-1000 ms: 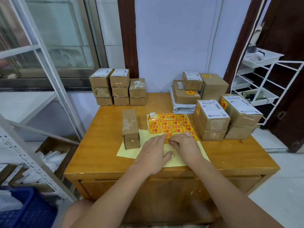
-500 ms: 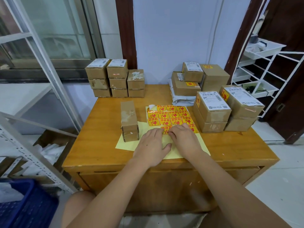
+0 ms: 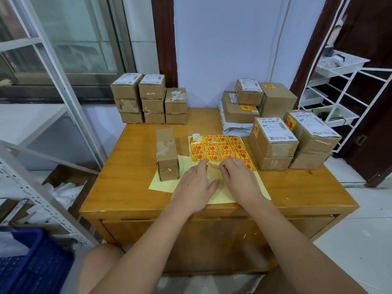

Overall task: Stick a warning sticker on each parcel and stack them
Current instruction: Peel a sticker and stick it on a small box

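Two stacks: plain boxes [image 3: 148, 98] at the table's back left, no warning sticker visible on them; labelled boxes [image 3: 275, 132] at the right, several showing yellow-red stickers.
Table [image 3: 118, 183]: wooden, everything on it lying as it did a second ago; only the view has tipped and shifted a little.
Backing [image 3: 231, 196]: pale yellow paper, flat under both hands, its near half bare.
Sheet [image 3: 218, 147]: yellow-red warning stickers in rows on the far half of the backing; one corner at the far left curled up.
Parcel [image 3: 166, 153]: long box just left of the sheet, its near end resting on the backing; no sticker seen on the faces that show. Judged next in line.
Left hand [image 3: 195, 187]: palm down on the backing, fingers fairly straight, pressing the paper flat. Same spot as half a second ago.
Right hand [image 3: 237, 179]: thumb and forefinger pinched on a sticker at the sheet's near row.
Sticker [image 3: 213, 165]: the change. A second ago it lay flat under the fingertips; now its edge is lifted and curls off the backing between the hands.
Meaning: peel has begun, not finished. Once free, it likely goes to the parcel, then that box to the right stack.
Risk: thin sticker may fold on itself.
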Available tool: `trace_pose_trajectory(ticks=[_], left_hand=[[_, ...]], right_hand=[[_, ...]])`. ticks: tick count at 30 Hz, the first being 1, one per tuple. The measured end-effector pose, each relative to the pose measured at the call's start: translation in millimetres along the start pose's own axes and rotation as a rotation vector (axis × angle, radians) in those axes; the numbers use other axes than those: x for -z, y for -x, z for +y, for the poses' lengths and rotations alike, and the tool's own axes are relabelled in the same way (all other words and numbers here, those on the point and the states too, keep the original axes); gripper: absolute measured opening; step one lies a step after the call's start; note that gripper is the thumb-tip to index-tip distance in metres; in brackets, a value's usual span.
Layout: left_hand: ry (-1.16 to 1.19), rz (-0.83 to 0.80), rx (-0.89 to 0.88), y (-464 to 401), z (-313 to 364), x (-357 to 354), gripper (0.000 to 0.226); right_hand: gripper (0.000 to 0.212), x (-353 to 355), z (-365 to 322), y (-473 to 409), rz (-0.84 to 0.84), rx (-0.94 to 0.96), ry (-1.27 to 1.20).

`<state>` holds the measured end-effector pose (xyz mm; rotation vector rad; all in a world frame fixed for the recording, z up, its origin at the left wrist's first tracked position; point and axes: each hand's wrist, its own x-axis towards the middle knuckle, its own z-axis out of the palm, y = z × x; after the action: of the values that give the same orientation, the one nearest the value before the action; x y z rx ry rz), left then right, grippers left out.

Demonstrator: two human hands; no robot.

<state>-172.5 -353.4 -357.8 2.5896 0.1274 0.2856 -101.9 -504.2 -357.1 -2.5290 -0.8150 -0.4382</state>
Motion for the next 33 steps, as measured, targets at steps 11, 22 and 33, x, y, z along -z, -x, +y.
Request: trace_pose_trajectory(ticks=[11, 22, 33], left_hand=[[0.162, 0.026, -0.061, -4, -11, 2, 0.039], [0.344, 0.124, -0.041, 3, -9, 9, 0.038], [0.35, 0.199, 0.015, 7, -3, 14, 0.039]], right_hand=[[0.004, -4, 2, 4, 0.141, 0.151, 0.019], [0.04, 1, -1, 6, 0.079, 0.093, -0.094], [0.013, 0, -2, 5, 0.25, 0.15, -0.015]])
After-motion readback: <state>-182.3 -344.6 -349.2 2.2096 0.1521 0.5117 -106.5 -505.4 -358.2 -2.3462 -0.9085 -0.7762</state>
